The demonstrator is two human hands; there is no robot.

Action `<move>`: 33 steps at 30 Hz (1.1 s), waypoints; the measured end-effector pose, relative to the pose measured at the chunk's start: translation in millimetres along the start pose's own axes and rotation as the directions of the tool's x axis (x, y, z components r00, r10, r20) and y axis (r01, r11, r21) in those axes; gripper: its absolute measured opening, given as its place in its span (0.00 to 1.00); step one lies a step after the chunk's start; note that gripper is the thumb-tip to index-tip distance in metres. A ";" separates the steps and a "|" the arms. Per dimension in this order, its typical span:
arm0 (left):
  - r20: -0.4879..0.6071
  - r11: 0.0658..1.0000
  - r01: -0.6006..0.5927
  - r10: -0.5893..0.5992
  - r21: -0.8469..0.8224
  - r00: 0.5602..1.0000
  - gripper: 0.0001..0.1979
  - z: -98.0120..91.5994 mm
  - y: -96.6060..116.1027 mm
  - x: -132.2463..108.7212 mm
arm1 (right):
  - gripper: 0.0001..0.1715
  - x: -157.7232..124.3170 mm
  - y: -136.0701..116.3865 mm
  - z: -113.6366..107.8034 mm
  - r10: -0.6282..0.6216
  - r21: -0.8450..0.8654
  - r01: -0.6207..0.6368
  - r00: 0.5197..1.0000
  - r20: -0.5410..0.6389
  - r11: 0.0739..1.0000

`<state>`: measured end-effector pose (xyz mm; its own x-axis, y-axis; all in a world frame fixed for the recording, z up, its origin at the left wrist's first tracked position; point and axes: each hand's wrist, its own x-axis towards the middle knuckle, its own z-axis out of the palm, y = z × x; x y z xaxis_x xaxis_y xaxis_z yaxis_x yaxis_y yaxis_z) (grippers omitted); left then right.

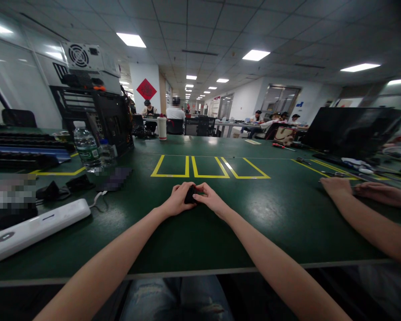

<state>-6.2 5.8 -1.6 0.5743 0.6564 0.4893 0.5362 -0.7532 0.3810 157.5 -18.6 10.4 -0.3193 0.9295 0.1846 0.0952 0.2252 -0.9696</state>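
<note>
A small black object sits between my two hands, low over the green table; its kind I cannot make out. My left hand is closed on it from the left, thumb below and fingers over the top. From the right, my right hand pinches the same object with thumb and fingers. Much of the object is hidden behind the fingers. Just beyond the hands, three yellow tape outlines are marked on the tabletop.
On the left stand a white power strip, a water bottle and an open computer case. A white cup is at the far edge. At right are a co-worker's hands, tools and a monitor.
</note>
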 end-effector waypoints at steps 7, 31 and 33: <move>-0.007 1.000 -0.013 0.013 0.004 1.000 0.30 -0.9 1.4 -0.2 | 0.14 -0.4 0.2 1.8 -0.014 -0.015 0.013 0.999 -0.041 1.000; 0.004 1.000 0.002 -0.002 -0.008 1.000 0.29 -2.0 2.5 -0.3 | 0.15 2.2 4.6 0.9 -0.013 -0.010 0.012 0.999 -0.042 1.000; 0.009 1.000 0.004 -0.004 -0.014 1.000 0.29 -2.7 3.3 -0.3 | 0.17 2.9 5.5 0.8 0.020 0.004 -0.020 0.999 -0.041 1.000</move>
<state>-6.3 3.0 1.6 0.5774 0.6599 0.4808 0.5298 -0.7509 0.3943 156.4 -14.9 5.5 -0.2785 0.9450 0.1713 0.0975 0.2052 -0.9738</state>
